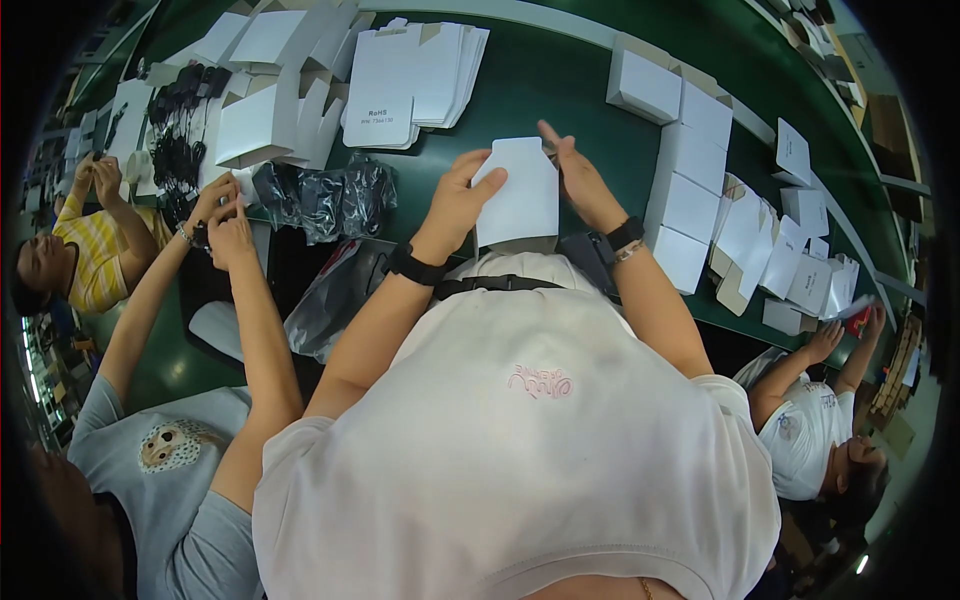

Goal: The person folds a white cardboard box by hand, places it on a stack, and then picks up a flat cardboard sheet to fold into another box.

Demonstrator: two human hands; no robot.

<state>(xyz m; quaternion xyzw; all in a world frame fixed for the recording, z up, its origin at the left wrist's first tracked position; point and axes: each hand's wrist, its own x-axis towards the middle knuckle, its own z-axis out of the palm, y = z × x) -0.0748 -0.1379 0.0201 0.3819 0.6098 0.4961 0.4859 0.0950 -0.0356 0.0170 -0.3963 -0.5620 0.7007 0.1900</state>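
I hold a small white cardboard box [517,192] upright over the green table [560,90], close to my chest. My left hand [460,200] grips its left edge with thumb on the front. Along the box's right side rests my right hand [580,180], fingers stretched up past the top corner. Both wrists wear black bands.
A stack of flat white box blanks [410,75] lies ahead, half-folded boxes [270,110] to its left, dark plastic bags [325,195] near them. Finished white boxes [685,150] line the right. Another person's hands [220,215] work on my left; a third person's [840,335] on my right.
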